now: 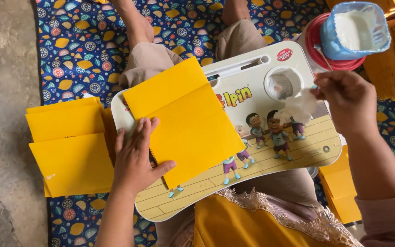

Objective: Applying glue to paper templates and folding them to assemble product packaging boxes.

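Seemingly midway through the batch, the head view shows the left hand (pixel 136 158) spread flat, pressing a folded yellow paper envelope (pixel 184 121) onto the white cartoon-printed lap tray (pixel 298 151). The right hand (pixel 346 98) pinches a crumpled white cloth wad (pixel 300 106) beside a blue tub of white paste (pixel 355 29). One yellow envelope stack (pixel 69 146) lies left, another pile (pixel 341 187) right.
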